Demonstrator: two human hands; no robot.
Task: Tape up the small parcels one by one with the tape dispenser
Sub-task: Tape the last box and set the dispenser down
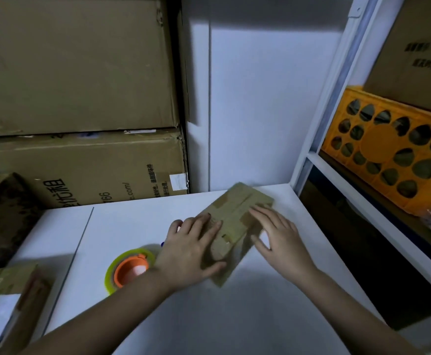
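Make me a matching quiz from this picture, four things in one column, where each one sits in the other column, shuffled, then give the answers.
Things:
1. small parcel
2. tape roll
3. orange crate
4. large stacked cartons

Places:
A. on the shelf at the right
B. against the wall at the back left
C. under both hands, left hand and right hand, on the white table
D. lying on the table just left of the left wrist

Pairs: 1-C, 2-D, 3-A, 4-B
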